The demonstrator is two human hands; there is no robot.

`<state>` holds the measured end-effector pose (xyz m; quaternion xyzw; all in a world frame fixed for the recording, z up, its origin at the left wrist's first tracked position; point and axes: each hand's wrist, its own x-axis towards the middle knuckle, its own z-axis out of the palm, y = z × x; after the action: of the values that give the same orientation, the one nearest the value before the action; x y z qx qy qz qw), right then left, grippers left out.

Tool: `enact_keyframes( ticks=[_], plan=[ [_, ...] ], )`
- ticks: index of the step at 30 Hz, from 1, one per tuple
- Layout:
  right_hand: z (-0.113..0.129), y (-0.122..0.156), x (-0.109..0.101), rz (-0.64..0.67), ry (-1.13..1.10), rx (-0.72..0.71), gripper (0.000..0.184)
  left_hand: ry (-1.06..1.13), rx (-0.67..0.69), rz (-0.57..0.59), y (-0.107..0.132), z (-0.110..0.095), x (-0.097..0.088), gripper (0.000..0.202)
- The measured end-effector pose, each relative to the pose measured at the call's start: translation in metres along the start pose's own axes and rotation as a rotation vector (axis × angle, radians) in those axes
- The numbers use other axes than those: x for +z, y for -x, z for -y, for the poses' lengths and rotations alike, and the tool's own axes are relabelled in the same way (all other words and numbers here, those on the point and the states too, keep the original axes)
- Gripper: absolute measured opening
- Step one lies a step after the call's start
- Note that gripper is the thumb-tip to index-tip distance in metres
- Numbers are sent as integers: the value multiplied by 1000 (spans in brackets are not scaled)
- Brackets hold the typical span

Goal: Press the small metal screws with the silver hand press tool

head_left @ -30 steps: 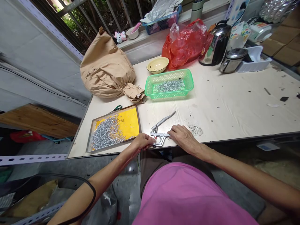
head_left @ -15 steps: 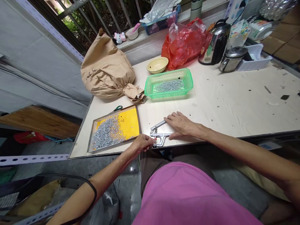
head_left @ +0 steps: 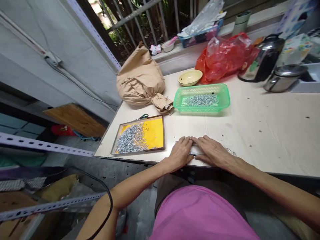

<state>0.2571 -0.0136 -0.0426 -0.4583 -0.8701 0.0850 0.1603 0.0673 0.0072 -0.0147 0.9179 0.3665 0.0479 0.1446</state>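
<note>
Both my hands lie flat, side by side, at the table's front edge. My left hand (head_left: 180, 154) and my right hand (head_left: 212, 152) cover the metal hand press tool (head_left: 194, 153), of which only a sliver shows between them. The fingers of both hands are stretched out on top of it and are not wrapped round it. Left of my left hand sits a yellow tray (head_left: 154, 132) with a heap of small silver metal pieces (head_left: 130, 138). Farther back stands a green basket (head_left: 225, 100) with more of these pieces.
A tied brown paper sack (head_left: 141, 80) sits at the back left, a yellow bowl (head_left: 190, 77) and a red plastic bag (head_left: 225, 56) behind the basket. A kettle (head_left: 265, 60) and a steel pot (head_left: 285, 78) stand at the back right. Green-handled scissors (head_left: 143, 116) lie behind the tray.
The tool's handle, which stood open, is now under my right hand. My left hand has moved from the tool's head onto the tool. The camera has swung left.
</note>
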Motion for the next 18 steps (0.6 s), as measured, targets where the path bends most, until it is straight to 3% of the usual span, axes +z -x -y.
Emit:
enact_keyframes(
  ticks=[3, 8, 14, 18],
  plan=[
    [-6, 5, 4, 4, 65, 36, 64, -40, 6, 103, -14, 4, -2, 55],
    [0, 4, -4, 96, 196, 96, 32, -143, 15, 192, -18, 2, -14, 54],
    [4, 2, 0, 96, 144, 59, 9, -129, 1, 204, -16, 4, -14, 30],
    [3, 5, 9, 88, 78, 47, 13, -132, 3, 170, -15, 6, -9, 24]
  ],
)
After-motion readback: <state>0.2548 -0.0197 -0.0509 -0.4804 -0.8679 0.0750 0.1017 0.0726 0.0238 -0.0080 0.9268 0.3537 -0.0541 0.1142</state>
